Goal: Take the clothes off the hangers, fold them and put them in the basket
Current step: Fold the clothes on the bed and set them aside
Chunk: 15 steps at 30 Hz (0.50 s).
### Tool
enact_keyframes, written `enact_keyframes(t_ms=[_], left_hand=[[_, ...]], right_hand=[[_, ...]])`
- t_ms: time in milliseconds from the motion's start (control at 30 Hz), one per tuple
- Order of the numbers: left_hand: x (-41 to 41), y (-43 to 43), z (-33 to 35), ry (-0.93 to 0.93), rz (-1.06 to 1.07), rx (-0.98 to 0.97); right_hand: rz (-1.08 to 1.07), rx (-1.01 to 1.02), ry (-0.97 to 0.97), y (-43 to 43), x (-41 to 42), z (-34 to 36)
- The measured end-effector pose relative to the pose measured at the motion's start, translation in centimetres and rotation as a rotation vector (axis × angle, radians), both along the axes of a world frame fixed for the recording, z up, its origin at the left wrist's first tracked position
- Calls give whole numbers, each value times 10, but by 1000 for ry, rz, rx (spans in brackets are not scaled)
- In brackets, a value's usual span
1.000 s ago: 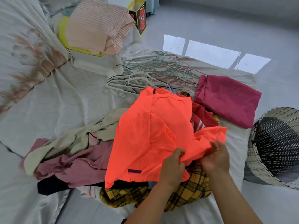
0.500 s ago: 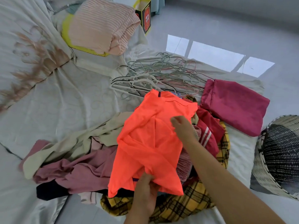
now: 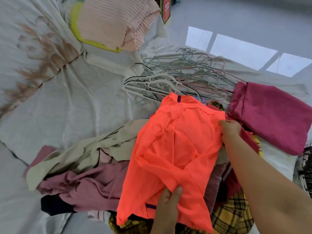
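On the bed (image 3: pixel 67 107), atop a heap of loose clothes (image 3: pixel 87 186), lies the orange sports shirt (image 3: pixel 177 149), part folded: thin, light and limp by its look, probably slick, so best held at two edges. The right hand (image 3: pixel 230 130) pinches its upper side edge; the left hand (image 3: pixel 168 205) clamps the lower fold, thumb on top.

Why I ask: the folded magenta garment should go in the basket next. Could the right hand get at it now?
Probably yes: the right hand is beside the magenta garment, which lies uncovered. It would first have to release its grip on the orange shirt.
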<state>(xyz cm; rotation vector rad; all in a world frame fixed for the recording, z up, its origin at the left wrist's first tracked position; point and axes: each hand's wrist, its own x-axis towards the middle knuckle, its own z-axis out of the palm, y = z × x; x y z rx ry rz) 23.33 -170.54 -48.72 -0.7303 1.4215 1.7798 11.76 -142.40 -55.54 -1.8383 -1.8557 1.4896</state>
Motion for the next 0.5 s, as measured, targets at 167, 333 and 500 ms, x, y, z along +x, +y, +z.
enact_keyframes(t_ms=[167,333,500], left_hand=[[-7,-9,-1,-200,335,55],[6,-25,-8,-317,436,93],[10,-35,2,-287,279,212]], right_hand=[[349,127,152,-21,-64,37],[653,-25,119,-70,-43,48],[684,295,232,-112,53,70]])
